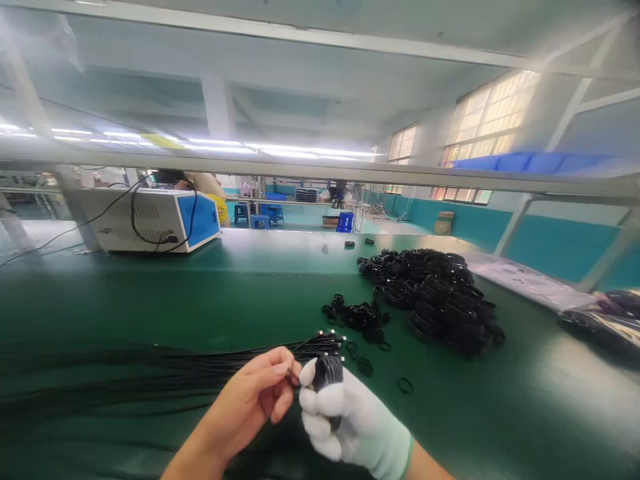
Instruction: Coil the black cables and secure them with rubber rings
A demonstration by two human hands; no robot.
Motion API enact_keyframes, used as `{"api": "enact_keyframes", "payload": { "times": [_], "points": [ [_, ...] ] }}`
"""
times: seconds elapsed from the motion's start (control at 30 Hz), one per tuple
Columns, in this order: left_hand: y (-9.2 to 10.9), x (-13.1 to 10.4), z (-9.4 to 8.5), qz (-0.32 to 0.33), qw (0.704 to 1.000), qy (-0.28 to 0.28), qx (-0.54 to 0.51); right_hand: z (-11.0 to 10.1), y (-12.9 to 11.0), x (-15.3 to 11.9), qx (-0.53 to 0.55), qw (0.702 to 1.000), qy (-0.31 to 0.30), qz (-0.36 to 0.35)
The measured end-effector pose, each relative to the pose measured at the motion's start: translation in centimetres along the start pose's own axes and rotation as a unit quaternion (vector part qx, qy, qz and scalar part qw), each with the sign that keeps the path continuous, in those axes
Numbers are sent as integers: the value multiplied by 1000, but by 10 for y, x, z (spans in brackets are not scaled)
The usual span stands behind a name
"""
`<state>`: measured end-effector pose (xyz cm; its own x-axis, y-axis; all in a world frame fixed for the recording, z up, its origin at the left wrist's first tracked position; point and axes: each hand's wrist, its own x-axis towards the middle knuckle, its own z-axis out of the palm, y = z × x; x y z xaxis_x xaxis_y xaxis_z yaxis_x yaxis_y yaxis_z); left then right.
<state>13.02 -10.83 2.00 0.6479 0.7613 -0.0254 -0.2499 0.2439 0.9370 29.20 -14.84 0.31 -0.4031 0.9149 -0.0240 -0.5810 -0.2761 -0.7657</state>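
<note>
Toward the bench's near edge, gloved right hand grips black cable coil, bare left hand pinched closed, contents unclear; slack right fingers could let loops spring loose.

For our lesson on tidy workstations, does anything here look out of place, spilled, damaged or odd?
Nothing looks spilled or damaged. Slightly odd: the right hand is gloved while the left hand is bare. A thin black ring lies apart from the small pile, and two black coils sit apart from the large heap.
</note>
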Motion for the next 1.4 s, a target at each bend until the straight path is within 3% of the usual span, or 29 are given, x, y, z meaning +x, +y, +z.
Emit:
{"api": "enact_keyframes", "payload": {
  "times": [0.13,0.23,0.37,0.47,0.53,0.6,0.7,0.83,0.93,1.1,1.17,1.27,1.3,1.33,1.4],
  "points": [
    [9,-10,-3,-34,993,-115,0,-6,-2,-7,23,991,-132,10],
    [12,-10,-2,-68,976,-78,190,-12,-1,-9,0,995,-101,-7],
    [18,-14,6,-71,879,-58,467,-12,-1,-13,-76,995,-62,7],
    [23,-20,11,-37,827,-43,559,-6,-6,-14,-145,989,-9,10],
    [24,-23,13,-25,827,-15,562,-2,-10,-14,-191,980,50,-2],
    [22,-24,12,-15,844,18,535,0,-13,-14,-235,969,75,4],
    [15,-25,10,6,878,54,475,0,-8,-14,-271,961,32,43],
    [4,-28,14,19,903,17,428,-9,14,-11,-330,941,16,67],
    [1,-32,26,-2,877,29,480,-19,33,-6,-383,920,75,29],
    [9,-31,34,-59,782,50,619,-17,38,-4,-500,858,115,-30],
    [14,-25,26,-88,781,11,619,-7,30,-7,-533,837,118,-42],
    [17,-17,10,-99,827,-48,552,7,14,-14,-560,811,143,-89],
    [15,-16,6,-95,839,-50,533,10,9,-17,-544,823,131,-97],
    [13,-15,4,-92,846,-43,523,11,5,-20,-502,854,100,-89],
    [6,-18,4,-93,844,-25,527,8,0,-24,-340,939,-17,-40]
  ]
}}
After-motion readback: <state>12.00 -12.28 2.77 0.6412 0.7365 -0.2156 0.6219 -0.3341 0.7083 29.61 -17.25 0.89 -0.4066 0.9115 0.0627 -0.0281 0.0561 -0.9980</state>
